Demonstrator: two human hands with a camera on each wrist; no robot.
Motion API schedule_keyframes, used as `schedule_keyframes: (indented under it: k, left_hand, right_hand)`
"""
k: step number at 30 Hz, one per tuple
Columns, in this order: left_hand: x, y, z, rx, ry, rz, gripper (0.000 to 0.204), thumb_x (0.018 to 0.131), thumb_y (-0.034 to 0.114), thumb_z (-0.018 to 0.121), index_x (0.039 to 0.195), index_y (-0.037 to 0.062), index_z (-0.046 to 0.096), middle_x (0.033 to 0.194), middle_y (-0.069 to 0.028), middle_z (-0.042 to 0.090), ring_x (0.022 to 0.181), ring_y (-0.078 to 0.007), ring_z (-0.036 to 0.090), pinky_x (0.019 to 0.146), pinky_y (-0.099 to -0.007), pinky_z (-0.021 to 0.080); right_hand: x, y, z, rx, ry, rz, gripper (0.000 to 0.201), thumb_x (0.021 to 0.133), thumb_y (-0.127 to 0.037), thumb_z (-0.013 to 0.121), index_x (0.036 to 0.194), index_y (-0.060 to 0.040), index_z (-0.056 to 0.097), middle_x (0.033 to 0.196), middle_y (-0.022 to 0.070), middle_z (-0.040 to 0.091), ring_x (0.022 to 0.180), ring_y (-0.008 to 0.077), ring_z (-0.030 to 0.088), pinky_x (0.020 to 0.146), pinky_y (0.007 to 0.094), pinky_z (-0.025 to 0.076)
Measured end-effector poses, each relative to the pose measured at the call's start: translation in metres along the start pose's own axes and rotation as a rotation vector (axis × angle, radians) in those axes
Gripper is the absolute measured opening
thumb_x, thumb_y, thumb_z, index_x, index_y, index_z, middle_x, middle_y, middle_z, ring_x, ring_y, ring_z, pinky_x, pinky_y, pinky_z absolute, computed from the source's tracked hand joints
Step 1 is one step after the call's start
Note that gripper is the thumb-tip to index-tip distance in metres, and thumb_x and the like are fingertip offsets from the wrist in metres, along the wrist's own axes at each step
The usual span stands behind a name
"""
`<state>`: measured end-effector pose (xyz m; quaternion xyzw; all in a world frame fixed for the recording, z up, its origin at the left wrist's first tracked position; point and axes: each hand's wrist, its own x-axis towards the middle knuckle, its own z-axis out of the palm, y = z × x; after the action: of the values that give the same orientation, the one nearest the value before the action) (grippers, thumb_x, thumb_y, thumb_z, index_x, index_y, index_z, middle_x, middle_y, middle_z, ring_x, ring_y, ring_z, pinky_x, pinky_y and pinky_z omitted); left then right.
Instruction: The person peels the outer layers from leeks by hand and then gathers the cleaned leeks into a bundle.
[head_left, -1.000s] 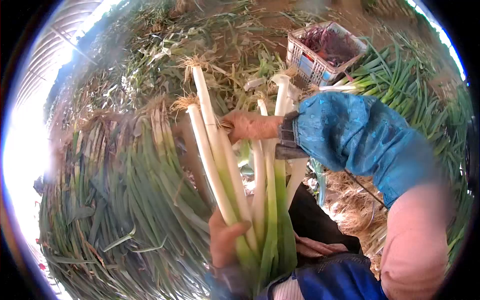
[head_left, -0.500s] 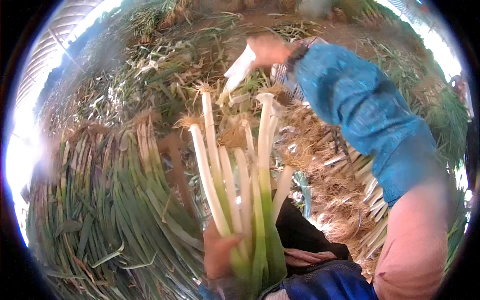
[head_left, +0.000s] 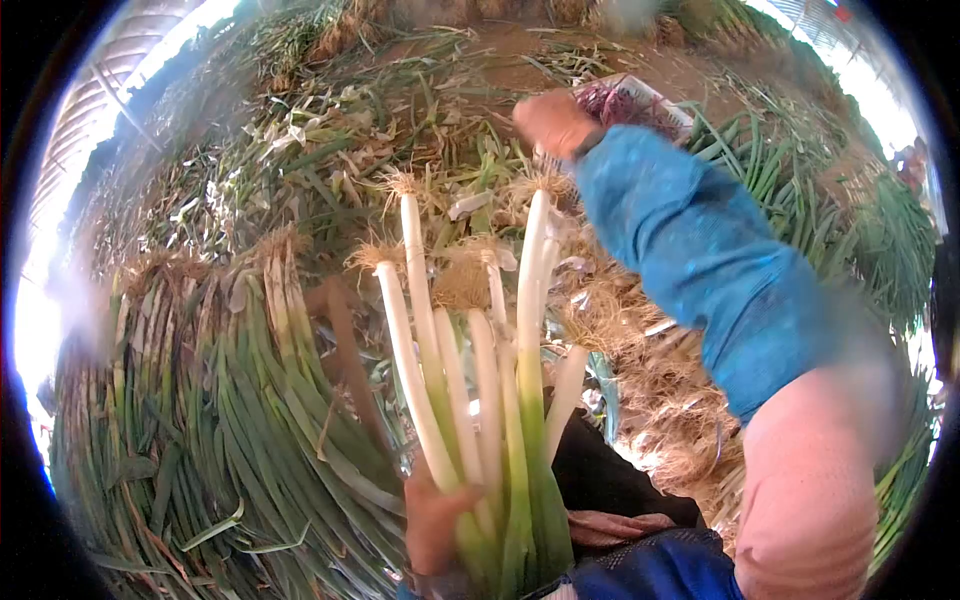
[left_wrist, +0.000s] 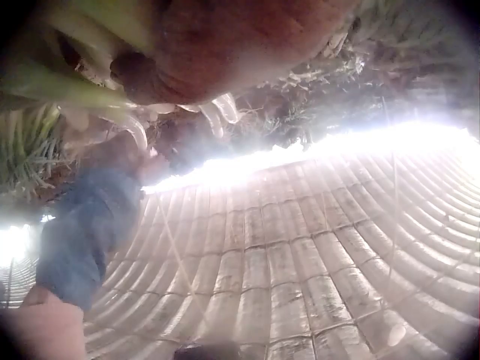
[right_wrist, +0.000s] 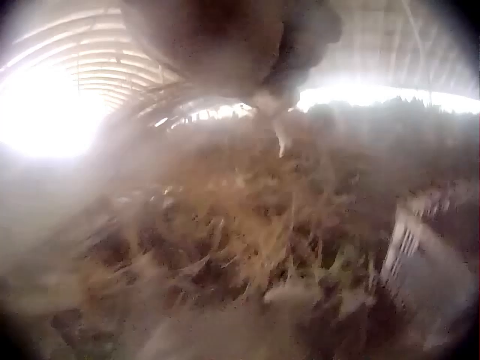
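My left hand (head_left: 435, 520) grips a bunch of leeks (head_left: 488, 400) around their green lower part, at the bottom of the head view. The white shanks point up and away, with pale hairy roots (head_left: 377, 255) at their ends. In the left wrist view the left hand (left_wrist: 247, 45) is large and dark beside the green stems (left_wrist: 52, 86). My right hand (head_left: 558, 122) is stretched forward over the litter, left of the crate. A pale strip (right_wrist: 281, 135) shows just below its blurred fingers in the right wrist view; I cannot tell whether they hold it.
A long row of leeks (head_left: 220, 400) lies at the left. Leaf scraps (head_left: 300, 130) cover the ground ahead. A white crate (head_left: 655, 95) with reddish netting stands beyond my right forearm. Root ends of more leeks (head_left: 670, 400) lie beneath that arm, and green leaves (head_left: 770, 165) farther right.
My right hand has left the leeks and swung forward. Half a second ago it carried a white peel, which no longer shows in the head view. My left hand keeps its grip.
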<state>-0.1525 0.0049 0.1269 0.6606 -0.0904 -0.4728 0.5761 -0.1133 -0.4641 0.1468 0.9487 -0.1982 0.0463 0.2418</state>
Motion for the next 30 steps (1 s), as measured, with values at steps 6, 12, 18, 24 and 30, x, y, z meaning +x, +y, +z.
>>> schedule_keyframes:
  k: [6,12,18,24,30]
  left_hand:
    - [-0.002,0.012,0.007,-0.208,-0.018,-0.038,0.058,0.058,0.005,0.056,0.114,-0.0097,0.049,0.097,-0.0173,0.062,0.080,-0.0242,0.062,0.076,-0.0322,0.049]
    - [-0.004,0.014,0.012,-0.249,-0.025,-0.057,0.061,0.057,0.007,0.057,0.115,-0.0107,0.048,0.097,-0.0179,0.062,0.082,-0.0249,0.062,0.077,-0.0332,0.049]
    - [0.001,0.012,0.012,-0.189,-0.015,-0.069,0.063,0.057,0.010,0.058,0.115,-0.0112,0.047,0.098,-0.0189,0.061,0.082,-0.0250,0.062,0.077,-0.0331,0.050]
    - [0.002,0.005,0.007,-0.148,0.011,-0.035,0.061,0.057,0.010,0.057,0.114,-0.0111,0.048,0.095,-0.0175,0.061,0.079,-0.0240,0.061,0.075,-0.0322,0.050]
    - [0.002,0.002,-0.003,-0.065,-0.028,0.005,0.049,0.063,0.006,0.056,0.110,-0.0065,0.053,0.091,-0.0112,0.063,0.076,-0.0177,0.059,0.069,-0.0278,0.047]
  right_hand:
    - [-0.043,0.036,0.007,0.432,-0.200,0.292,0.013,0.081,-0.014,0.056,0.079,-0.0041,0.063,0.066,0.0105,0.058,0.058,0.0237,0.055,0.059,0.0377,0.052]
    - [-0.127,-0.070,0.024,0.673,-0.441,0.096,0.027,0.084,-0.024,0.055,0.092,0.0010,0.061,0.078,0.0185,0.062,0.074,0.0258,0.062,0.066,0.0393,0.051]
    - [-0.106,-0.065,0.068,0.505,0.201,-0.152,0.026,0.085,-0.020,0.052,0.104,-0.0034,0.055,0.081,0.0166,0.060,0.078,0.0297,0.060,0.071,0.0449,0.050]
    - [-0.035,0.009,0.026,0.334,-0.334,0.235,0.029,0.086,-0.020,0.051,0.111,-0.0050,0.051,0.094,0.0163,0.059,0.091,0.0277,0.058,0.080,0.0421,0.049]
    - [-0.058,0.007,0.010,0.258,0.231,-0.061,0.036,0.089,-0.016,0.050,0.123,-0.0086,0.043,0.104,0.0168,0.056,0.092,0.0274,0.059,0.078,0.0340,0.052]
